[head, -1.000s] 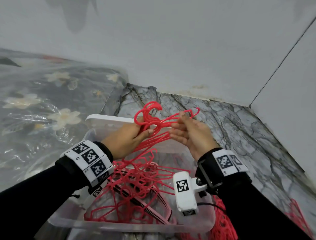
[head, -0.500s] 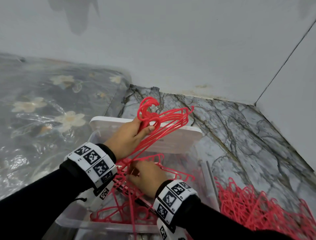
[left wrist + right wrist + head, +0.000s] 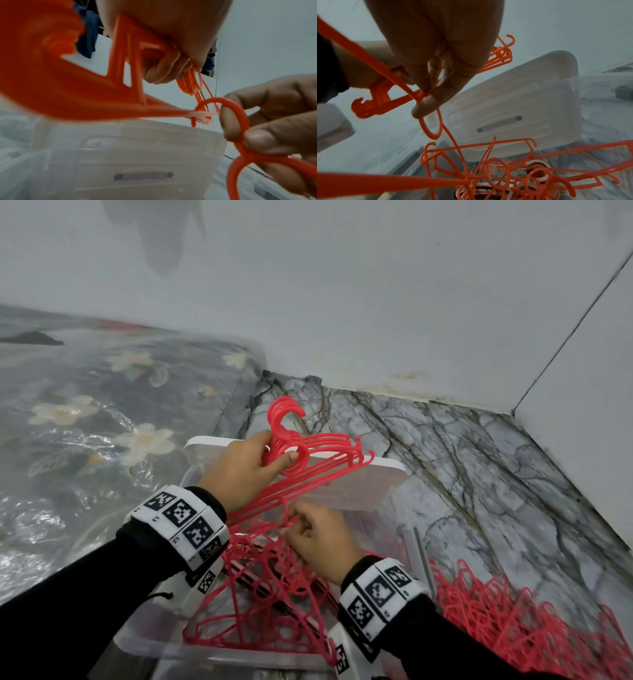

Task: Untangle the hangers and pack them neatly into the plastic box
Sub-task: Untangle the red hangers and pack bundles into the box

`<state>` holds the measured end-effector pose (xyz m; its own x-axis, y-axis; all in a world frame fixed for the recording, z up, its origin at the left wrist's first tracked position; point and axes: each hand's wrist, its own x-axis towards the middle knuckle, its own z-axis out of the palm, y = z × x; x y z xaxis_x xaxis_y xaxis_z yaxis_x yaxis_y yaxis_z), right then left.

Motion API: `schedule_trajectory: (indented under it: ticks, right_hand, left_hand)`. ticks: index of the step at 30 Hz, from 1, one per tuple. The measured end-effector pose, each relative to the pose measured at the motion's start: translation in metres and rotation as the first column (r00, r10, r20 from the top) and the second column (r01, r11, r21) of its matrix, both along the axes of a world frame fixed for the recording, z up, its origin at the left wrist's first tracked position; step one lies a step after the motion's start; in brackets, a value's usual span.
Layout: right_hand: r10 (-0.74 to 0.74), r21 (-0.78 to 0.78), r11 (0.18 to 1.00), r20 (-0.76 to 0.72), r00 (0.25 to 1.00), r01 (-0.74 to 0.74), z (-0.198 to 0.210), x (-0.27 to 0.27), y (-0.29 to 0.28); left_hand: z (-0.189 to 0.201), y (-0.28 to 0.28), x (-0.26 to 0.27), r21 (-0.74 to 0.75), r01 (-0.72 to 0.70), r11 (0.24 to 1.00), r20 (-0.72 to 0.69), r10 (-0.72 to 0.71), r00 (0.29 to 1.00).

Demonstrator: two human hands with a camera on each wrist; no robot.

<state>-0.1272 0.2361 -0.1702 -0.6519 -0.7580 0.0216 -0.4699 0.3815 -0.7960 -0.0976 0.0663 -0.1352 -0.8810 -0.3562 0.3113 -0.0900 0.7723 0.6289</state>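
My left hand grips a stacked bundle of red hangers by their necks, hooks pointing up, above the far end of the clear plastic box. In the left wrist view its curled fingers wrap the bundle. Just below, my right hand pinches the hook of one hanger between thumb and fingertips. That hanger rises out of the tangled red hangers lying in the box.
The box's white lid leans at its far end. A second heap of red hangers lies on the marble floor to the right. Plastic-covered floral bedding lies left; white walls close the corner behind.
My right hand left the bundle, dropped into the box and now pinches a single hanger's hook. The left hand kept the bundle raised, its hangers now lying closer together.
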Motion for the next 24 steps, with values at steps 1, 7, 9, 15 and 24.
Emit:
schedule_trajectory:
  ticks: [1,7,9,15,24]
  right_hand:
    - [-0.02,-0.02,1.0,0.048,0.999,0.021,0.002,-0.002,0.004]
    - [-0.05,-0.138,0.986,0.278,0.959,0.091,0.017,-0.012,0.015]
    - [-0.042,-0.148,0.985,0.289,0.956,0.088,0.021,-0.013,0.017]
    - [-0.167,-0.1,0.972,0.336,0.927,0.211,0.024,-0.021,0.024]
    - [-0.079,-0.383,0.851,0.581,0.81,0.358,0.067,-0.041,0.033]
  left_hand:
    - [0.001,-0.002,0.001,-0.003,-0.026,1.0,-0.002,0.026,1.0]
    - [0.004,-0.005,0.007,-0.046,-0.103,0.994,0.013,0.104,0.995]
    - [0.006,-0.004,0.008,-0.138,-0.123,0.983,0.018,0.127,0.992]
    - [0.008,-0.01,0.008,-0.023,-0.147,0.989,0.011,0.147,0.989]
    - [0.011,-0.021,0.013,0.33,-0.073,0.941,0.008,0.075,0.997]
